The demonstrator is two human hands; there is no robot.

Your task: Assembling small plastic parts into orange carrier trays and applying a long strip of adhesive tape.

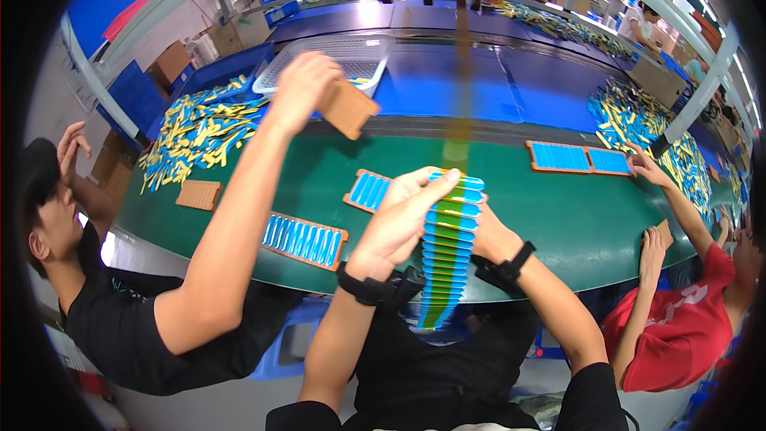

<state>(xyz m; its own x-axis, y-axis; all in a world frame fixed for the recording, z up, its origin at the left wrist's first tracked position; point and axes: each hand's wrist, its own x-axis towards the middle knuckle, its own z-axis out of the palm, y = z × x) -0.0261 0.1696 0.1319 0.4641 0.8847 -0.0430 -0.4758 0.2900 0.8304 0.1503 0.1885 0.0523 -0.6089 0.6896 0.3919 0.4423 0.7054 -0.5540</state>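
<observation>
A long band of blue slats (448, 247), with a green-yellow strip down its middle, hangs in front of me toward my lap. My left hand (399, 219) is closed on its upper end, the thumb lying across the top slats. My right hand (496, 233) is against the band's right side, its fingers hidden behind the slats. Above the hands a translucent yellowish tape (460, 88) runs down from the overhead bar. Just left of my left hand lies an orange-brown tray with blue slats (368, 191); a longer filled tray (303, 240) is nearer me.
Around me is a green table (511, 215). At left, a co-worker's hand (307, 84) holds a brown tray (348, 108) near a grey basket (375, 52) and a heap of blue-yellow pieces (199, 136). At right, a red-sleeved co-worker touches filled trays (561, 156).
</observation>
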